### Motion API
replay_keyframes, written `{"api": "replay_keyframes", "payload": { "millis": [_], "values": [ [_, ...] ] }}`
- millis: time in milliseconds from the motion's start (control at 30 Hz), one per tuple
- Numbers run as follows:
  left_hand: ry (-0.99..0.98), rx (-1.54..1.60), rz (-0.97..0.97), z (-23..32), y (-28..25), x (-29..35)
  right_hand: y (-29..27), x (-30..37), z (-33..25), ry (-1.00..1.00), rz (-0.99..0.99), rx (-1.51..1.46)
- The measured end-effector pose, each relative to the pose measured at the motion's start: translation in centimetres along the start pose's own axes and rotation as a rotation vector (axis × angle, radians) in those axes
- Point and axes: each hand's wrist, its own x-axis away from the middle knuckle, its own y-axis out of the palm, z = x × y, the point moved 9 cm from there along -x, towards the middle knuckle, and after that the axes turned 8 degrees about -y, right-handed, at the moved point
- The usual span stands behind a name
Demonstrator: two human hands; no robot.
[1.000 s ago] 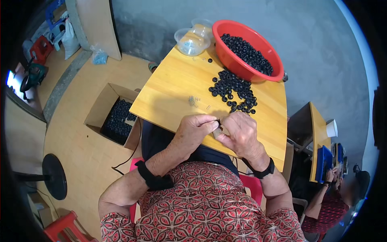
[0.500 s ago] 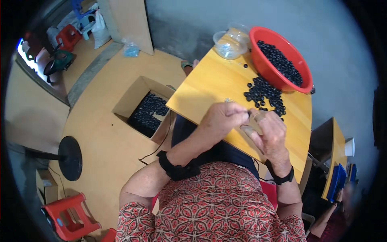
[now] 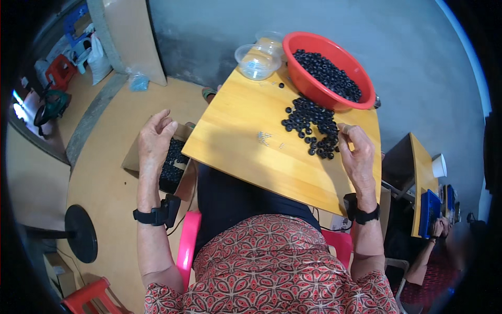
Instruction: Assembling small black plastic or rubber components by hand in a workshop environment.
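My left hand [image 3: 156,138] is raised over the cardboard box [image 3: 131,156], left of the table. Its fingers are curled, with thumb and index tips apart and nothing visible between them. Black pieces [image 3: 170,170] fill the box's bottom. My right hand [image 3: 358,150] is at the right edge of a loose pile of black, round, ring-like pieces [image 3: 308,116] on the table. Its thumb and index finger come together at the pile; whatever they pinch is too small to make out. Small silvery pins [image 3: 263,137] lie on the wood left of the pile.
A red basin [image 3: 334,101] of black pieces stands at the back of the yellow wooden table [image 3: 235,110]. Clear plastic bowls [image 3: 257,70] are beside it. A round black stand base [image 3: 82,233] and red stool [image 3: 91,295] are left. Another person's hands [image 3: 442,226] work by a blue tray [image 3: 429,209].
My hands have parted from in front of my chest. The left swung left to above the box; the right moved to the pile's edge. The view has shifted, too.
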Motion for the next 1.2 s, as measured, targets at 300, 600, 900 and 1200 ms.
{"api": "replay_keyframes", "payload": {
  "millis": [300,600,900,1200],
  "values": [
    [-0.107,0.394,-0.508,8.7,9.7,6.7,3.6,-0.3,3.3,0.169,-0.115,-0.149],
    [-0.253,0.438,-0.860,7.7,17.9,11.4,9.8,-0.7,-0.1,-0.130,-0.350,0.079],
    [-0.308,0.410,-0.841,4.1,19.6,11.9,9.4,-1.3,-2.0,-0.292,-0.286,0.170],
    [-0.198,0.478,-0.758,3.9,19.6,11.8,4.9,0.5,-7.1,-0.158,-0.153,-0.371]
  ]
}}
